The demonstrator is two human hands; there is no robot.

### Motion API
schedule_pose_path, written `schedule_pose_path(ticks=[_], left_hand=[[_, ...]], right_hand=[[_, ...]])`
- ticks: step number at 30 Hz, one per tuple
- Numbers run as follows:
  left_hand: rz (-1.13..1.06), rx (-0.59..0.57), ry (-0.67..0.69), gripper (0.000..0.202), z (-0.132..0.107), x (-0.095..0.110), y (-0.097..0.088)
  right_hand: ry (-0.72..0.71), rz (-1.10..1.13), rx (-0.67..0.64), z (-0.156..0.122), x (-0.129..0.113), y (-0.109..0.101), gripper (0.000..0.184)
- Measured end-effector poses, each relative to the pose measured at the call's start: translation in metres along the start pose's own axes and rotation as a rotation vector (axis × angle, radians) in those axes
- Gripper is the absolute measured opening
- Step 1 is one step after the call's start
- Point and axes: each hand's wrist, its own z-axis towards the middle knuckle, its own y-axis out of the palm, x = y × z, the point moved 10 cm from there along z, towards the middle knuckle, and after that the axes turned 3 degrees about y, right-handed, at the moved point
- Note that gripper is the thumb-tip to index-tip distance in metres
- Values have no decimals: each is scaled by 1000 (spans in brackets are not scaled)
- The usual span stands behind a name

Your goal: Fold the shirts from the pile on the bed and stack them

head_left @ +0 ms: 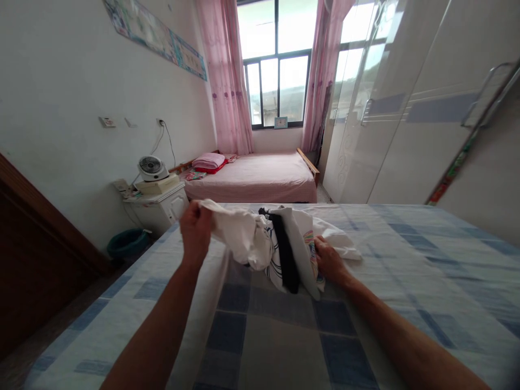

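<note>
A bunched white garment (239,233) with dark line patterns stretches across the middle of the checked bed. My left hand (196,230) is closed on its upper left edge and holds that part raised. My right hand (328,259) is closed on the right part of the bundle, by a colourful striped print (312,254). Between the hands a black strip of cloth (286,254) and a white flap (303,257) hang side by side. More white cloth (337,238) lies spread behind my right hand. Whether the bundle is one garment or more I cannot tell.
The blue and white checked bedsheet (280,346) lies beneath. Beyond it stands a pink bed (264,173) with folded bedding (209,161). A white nightstand (162,203) with a fan (153,168) and a green bin (128,244) are left; a glossy wardrobe (385,146) is right.
</note>
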Motion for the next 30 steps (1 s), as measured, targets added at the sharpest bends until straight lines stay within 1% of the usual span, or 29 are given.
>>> schedule_pose_path(ticks=[1,2,4,5,6,7,9,10,11,13,14,15,17,18,19,20,21,23,24,26,28,29,30], left_hand=[[32,184,42,21,13,11,-25],[108,256,64,22,25,18,-37],[244,136,31,26,51,16,-36],[270,50,-9,28,62,9,-32],[246,14,-60,29,70,1,-33],[172,60,-106,28,78,-5,-41],[-42,280,-140,24,89,-12,-66],[-127,357,-127,22,93,-12,-73],[-180,374,-101,20,97,-9,-75],[-191,286,-43,18,105,1,-66],[-186,265,-15,17,107,6,-64],[-203,299,23,16,107,12,-68],[-241,478,148,13,104,25,-88],[-211,559,208,14,102,31,-98],[-150,603,245,16,102,35,-104],[-63,603,262,17,105,37,-106],[42,559,268,16,110,36,-103],[204,409,279,8,121,26,-89],[254,332,286,6,123,17,-81],[370,160,252,10,120,-9,-60],[466,35,181,13,103,-36,-41],[513,-29,168,16,88,-45,-30],[534,-79,181,21,70,-48,-19]], right_hand=[[1,-17,10,0,1,-1,15],[0,-29,16,0,2,-1,15],[-3,-39,17,0,4,0,15],[-4,-40,14,-1,5,0,15],[-4,-40,12,-1,5,1,15],[-5,-39,12,-1,6,1,15],[-13,-34,18,-1,5,0,14],[-16,-32,23,-1,5,0,14],[-16,-33,28,-1,5,-1,14],[-8,-35,31,-1,6,-1,14],[-4,-37,29,-1,6,0,13],[-4,-39,22,-1,7,0,13],[-12,-41,9,-1,7,2,14],[-15,-44,6,-1,7,2,14],[-14,-48,4,-1,7,3,15],[-13,-50,2,-1,7,3,15],[-11,-50,-1,-1,7,3,15],[-11,-47,-9,-1,7,4,15],[-12,-47,-10,-1,8,4,15],[-15,-51,-2,0,8,4,14],[-13,-54,13,0,9,3,13],[-12,-51,18,0,10,2,12],[-12,-46,18,0,10,2,13]])
